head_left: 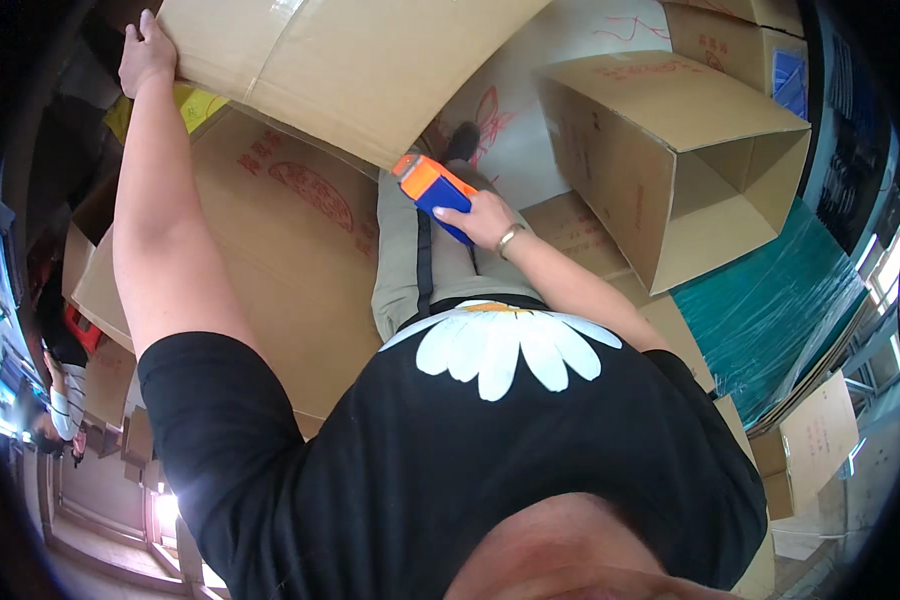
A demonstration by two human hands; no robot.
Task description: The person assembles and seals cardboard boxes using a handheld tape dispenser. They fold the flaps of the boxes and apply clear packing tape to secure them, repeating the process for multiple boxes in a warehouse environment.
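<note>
A large brown cardboard box slants across the top of the view. My left hand, arm stretched far forward, grips its left edge; some of the fingers are hidden. My right hand is closed around an orange-and-blue hand-held tape dispenser. The dispenser's orange front end touches or nearly touches the box's near lower corner; I cannot tell which. A strip that looks like clear tape runs over the box's top left part. Below it, another cardboard box with red print lies at my left leg.
An open-ended cardboard box lies on its side at the right. Near it is a green, film-wrapped stack of sheets. A smaller open carton stands lower right. Another person is at the far left, by more cartons.
</note>
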